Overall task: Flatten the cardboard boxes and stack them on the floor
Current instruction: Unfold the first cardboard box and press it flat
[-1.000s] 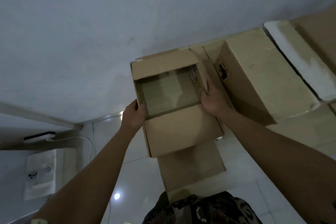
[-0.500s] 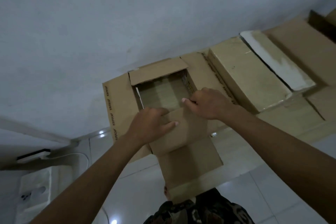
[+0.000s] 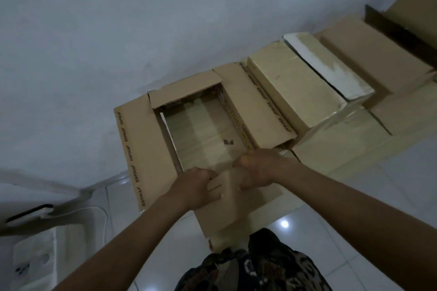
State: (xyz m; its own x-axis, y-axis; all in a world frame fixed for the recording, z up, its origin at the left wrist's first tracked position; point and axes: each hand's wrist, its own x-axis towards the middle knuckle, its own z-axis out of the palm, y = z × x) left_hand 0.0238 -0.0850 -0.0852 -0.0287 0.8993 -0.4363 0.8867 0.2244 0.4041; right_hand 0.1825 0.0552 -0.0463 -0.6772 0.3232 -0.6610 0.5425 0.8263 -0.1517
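Note:
An open brown cardboard box (image 3: 139, 149) stands on the floor against the wall, its side flaps spread outward and its top and bottom open, so the floor shows through. My left hand (image 3: 192, 188) and my right hand (image 3: 256, 169) both grip the near flap (image 3: 233, 205), which is bent toward me. The far flap (image 3: 184, 90) leans inward over the opening. A closed cardboard box (image 3: 293, 87) stands right of it.
More cardboard boxes (image 3: 369, 56) line the wall to the right, one with a white strip (image 3: 324, 64) on top. Flattened cardboard (image 3: 343, 146) lies under them. A white socket block (image 3: 33, 264) with a cable sits at lower left on the tiled floor (image 3: 354, 220).
The side flaps have swung outward and lie spread open. Both hands have moved from the box's sides to the near flap and pulled it toward me.

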